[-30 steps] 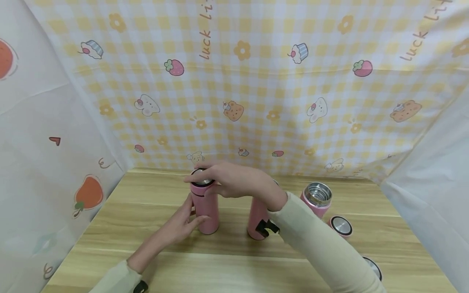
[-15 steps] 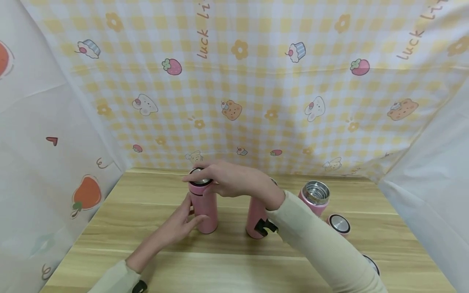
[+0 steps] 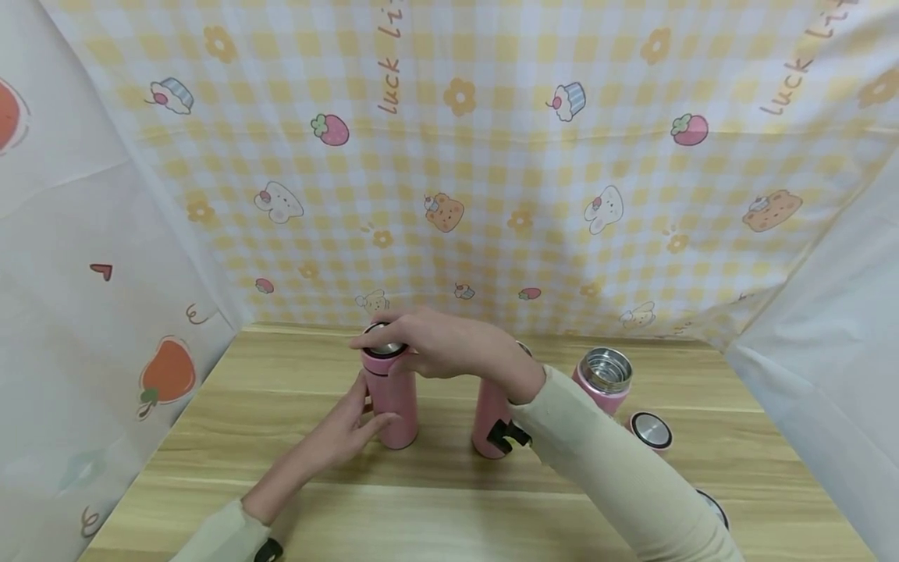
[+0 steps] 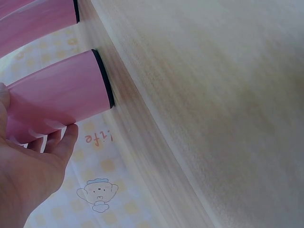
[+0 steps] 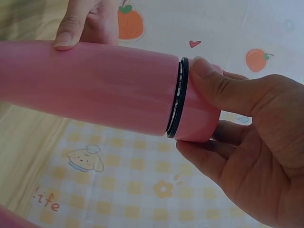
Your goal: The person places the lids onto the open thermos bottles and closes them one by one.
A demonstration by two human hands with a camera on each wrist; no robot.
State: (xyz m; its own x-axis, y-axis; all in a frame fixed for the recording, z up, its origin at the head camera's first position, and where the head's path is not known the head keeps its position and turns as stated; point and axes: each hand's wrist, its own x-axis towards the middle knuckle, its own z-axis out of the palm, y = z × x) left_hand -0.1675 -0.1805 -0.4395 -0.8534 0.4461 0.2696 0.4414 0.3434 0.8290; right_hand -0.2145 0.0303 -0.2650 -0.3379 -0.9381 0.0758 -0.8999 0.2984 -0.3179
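A pink thermos (image 3: 397, 410) stands upright on the wooden table. My left hand (image 3: 342, 433) holds its body low down, thumb in front and fingers behind. My right hand (image 3: 453, 343) grips the pink lid (image 5: 202, 111) from above, one finger lying across its steel top. In the right wrist view, a sliver of metal shows between the lid's black ring and the body. The left wrist view has the fingertips (image 4: 70, 135) of my left hand along the pink wall, above the dark base edge.
A second pink thermos (image 3: 490, 421) stands to the right, partly behind my right forearm. Farther right is a thermos with an uncovered steel mouth (image 3: 607, 370). A lid (image 3: 652, 430) lies near it, and another round lid (image 3: 716, 509) is partly behind my sleeve. Patterned cloth (image 3: 449, 156) hangs behind the table.
The head view has shifted very slightly. Both hands keep the same places on the thermos and its lid.
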